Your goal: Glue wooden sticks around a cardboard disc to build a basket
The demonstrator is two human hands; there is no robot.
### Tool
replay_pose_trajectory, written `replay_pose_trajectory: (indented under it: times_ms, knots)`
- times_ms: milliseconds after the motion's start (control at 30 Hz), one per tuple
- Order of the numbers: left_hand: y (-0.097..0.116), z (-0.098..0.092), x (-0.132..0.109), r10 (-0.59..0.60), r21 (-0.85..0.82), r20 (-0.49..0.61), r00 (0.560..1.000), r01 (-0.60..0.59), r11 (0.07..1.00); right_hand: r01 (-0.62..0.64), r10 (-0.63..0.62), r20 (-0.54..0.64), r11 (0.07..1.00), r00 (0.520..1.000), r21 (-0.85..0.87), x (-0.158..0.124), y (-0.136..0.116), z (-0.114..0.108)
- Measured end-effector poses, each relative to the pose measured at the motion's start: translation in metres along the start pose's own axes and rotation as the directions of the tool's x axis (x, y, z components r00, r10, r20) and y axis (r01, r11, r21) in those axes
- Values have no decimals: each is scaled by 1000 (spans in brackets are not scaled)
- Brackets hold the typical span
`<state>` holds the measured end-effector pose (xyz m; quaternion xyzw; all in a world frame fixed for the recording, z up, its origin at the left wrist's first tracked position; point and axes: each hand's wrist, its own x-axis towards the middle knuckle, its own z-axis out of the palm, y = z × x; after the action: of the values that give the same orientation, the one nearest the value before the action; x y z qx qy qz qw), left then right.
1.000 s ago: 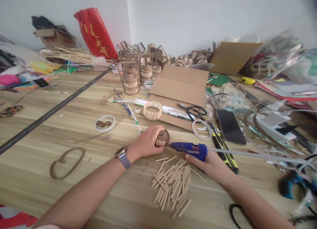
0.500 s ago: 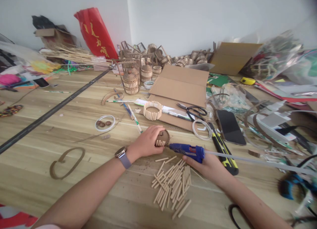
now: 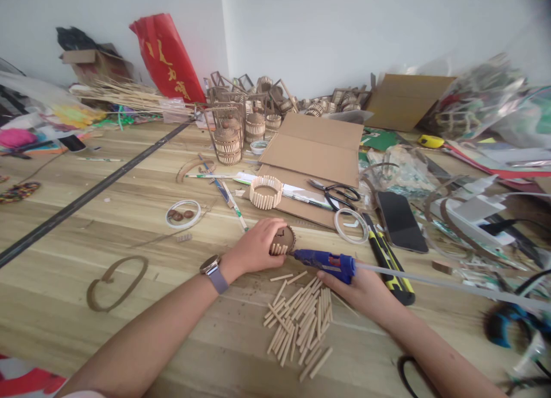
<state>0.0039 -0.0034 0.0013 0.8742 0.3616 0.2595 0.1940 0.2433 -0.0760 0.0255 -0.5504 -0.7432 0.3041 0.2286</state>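
Observation:
My left hand (image 3: 253, 246) is closed over a small round cardboard disc (image 3: 286, 237) with short wooden sticks glued along its near edge, pressing it to the wooden floor. My right hand (image 3: 365, 292) grips a blue hot glue gun (image 3: 327, 260) with its nozzle touching the disc's edge by the sticks. A long clear glue stick (image 3: 434, 281) trails from the gun to the right. Just below both hands lies a loose pile of short wooden sticks (image 3: 301, 317). A watch sits on my left wrist.
A finished stick ring (image 3: 266, 191), scissors (image 3: 336, 191), a tape ring (image 3: 350, 224), a yellow-black utility knife (image 3: 387, 260) and a phone (image 3: 400, 220) lie beyond the hands by flat cardboard (image 3: 314, 145). Stick baskets (image 3: 228, 140) stand further back. Clutter and cables fill the right side.
The glue gun and my right hand have shifted slightly left, toward the disc. My left hand has stayed put on the disc.

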Motion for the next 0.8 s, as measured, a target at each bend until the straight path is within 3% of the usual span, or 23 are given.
replay_pose_trajectory:
  times_ms: [800]
  knots:
    - [0, 1, 0, -5, -12, 2, 1000, 5, 1000, -10, 10, -20, 1000, 1000, 6, 0, -1, 1]
